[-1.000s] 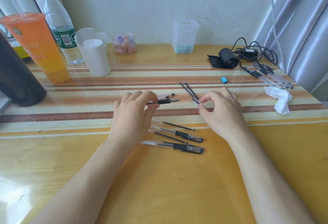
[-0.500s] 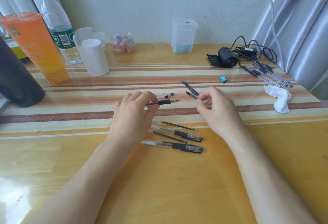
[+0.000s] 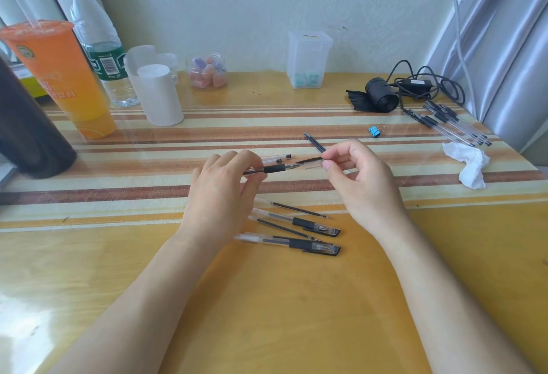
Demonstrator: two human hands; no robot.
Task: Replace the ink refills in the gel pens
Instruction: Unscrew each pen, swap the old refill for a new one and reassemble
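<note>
My left hand (image 3: 219, 192) grips a gel pen (image 3: 275, 168) by its clear barrel, black grip and tip pointing right. My right hand (image 3: 358, 183) pinches a clear pen cap (image 3: 311, 161) with a black clip, its mouth just at the pen's tip. A loose black refill (image 3: 314, 142) lies behind the cap. Two clear barrel pieces (image 3: 275, 160) lie behind my left fingers. In front of my hands lie two capped pens (image 3: 314, 225) (image 3: 311, 246) and two loose refills (image 3: 296, 210) (image 3: 284, 229).
An orange drink cup (image 3: 59, 77), water bottle (image 3: 100, 47) and white cup (image 3: 160, 94) stand back left, beside a dark cylinder (image 3: 26, 130). A jar (image 3: 207, 72) and clear box (image 3: 308, 59) stand at the wall. Black roll (image 3: 381, 99), cable (image 3: 430, 86), binder clip (image 3: 374, 131), more pens (image 3: 450, 124) and tissue (image 3: 471, 166) lie right.
My right hand lifted the cap from beside the loose refill and brought it left to the pen's tip. My left hand kept hold of the pen, raising it slightly.
</note>
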